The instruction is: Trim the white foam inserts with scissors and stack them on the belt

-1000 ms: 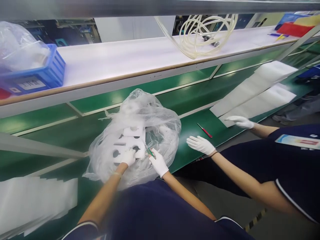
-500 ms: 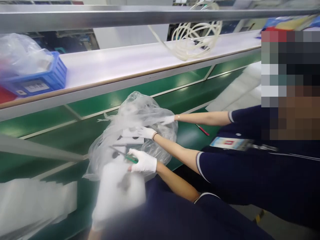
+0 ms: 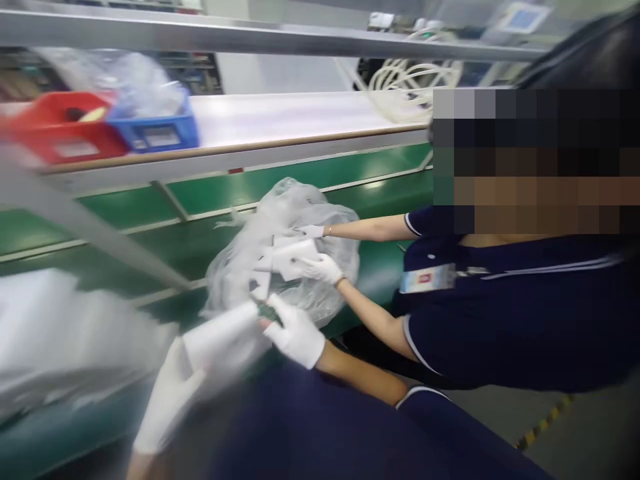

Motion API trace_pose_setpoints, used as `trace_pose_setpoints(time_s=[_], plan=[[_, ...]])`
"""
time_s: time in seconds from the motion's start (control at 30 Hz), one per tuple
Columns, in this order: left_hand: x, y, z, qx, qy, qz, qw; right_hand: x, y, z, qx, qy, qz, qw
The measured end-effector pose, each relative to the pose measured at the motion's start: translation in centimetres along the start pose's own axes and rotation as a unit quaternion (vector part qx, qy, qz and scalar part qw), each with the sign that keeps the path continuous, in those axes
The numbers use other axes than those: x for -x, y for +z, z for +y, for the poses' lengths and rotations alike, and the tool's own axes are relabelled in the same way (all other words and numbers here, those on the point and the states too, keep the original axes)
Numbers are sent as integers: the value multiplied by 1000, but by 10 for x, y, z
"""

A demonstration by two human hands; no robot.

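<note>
My left hand (image 3: 170, 393), in a white glove, grips the side of a white foam packet (image 3: 225, 340), which is blurred by motion. My right hand (image 3: 297, 333), also gloved, is closed around a green-handled tool (image 3: 267, 310); its slim tip points up and left, and its exact kind is unclear. The tool is close to the packet's upper right edge; whether they touch I cannot tell. Just beyond lies an open clear plastic bag (image 3: 230, 273) with white foam-wrapped pieces (image 3: 295, 257) in it. A co-worker's two gloved hands (image 3: 323, 268) reach into this bag.
White foam sheets (image 3: 75, 340) are piled at the left on the green bench (image 3: 380, 273). A red bin (image 3: 75, 137) and a blue bin (image 3: 165, 130) stand on the shelf, near coiled tubing (image 3: 415, 80). A slanted metal post (image 3: 135, 237) rises at the left. The co-worker stands close on my right.
My view has swung. My left hand has lifted and tilted the foam packet, bringing it near the tool in my right hand. The co-worker's nearer hand now holds a white piece over the bag.
</note>
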State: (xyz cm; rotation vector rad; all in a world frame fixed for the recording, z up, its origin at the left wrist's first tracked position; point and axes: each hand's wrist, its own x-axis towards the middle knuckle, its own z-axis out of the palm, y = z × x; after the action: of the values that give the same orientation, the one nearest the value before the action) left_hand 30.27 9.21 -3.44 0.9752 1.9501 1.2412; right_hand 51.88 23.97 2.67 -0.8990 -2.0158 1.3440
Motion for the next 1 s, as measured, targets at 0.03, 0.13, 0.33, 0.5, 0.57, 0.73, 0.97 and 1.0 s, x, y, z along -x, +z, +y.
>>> trace_pose_setpoints(time_s=[0.03,0.13,0.33,0.5,0.57,0.73,0.97,1.0], plan=[[4,-7,0,13,9,32,999,1,4,-6,49,-14,-9,999],[13,-25,0,25,63,100,993,4,34,-20,182,-57,-16,981],[30,-66,-8,-30,151,144,978,25,117,-45,328,-185,1,926],[38,-103,-22,-61,217,137,964,41,157,-64,407,-159,-10,899],[40,-114,-29,-76,246,125,958,46,170,-70,425,-139,-18,894],[44,-138,-48,-110,312,94,939,60,201,-81,478,-102,-14,872],[50,-150,-67,-25,256,87,962,76,217,-99,541,-34,-72,837],[51,-151,-69,-27,259,84,962,76,220,-101,538,-23,-77,839]])
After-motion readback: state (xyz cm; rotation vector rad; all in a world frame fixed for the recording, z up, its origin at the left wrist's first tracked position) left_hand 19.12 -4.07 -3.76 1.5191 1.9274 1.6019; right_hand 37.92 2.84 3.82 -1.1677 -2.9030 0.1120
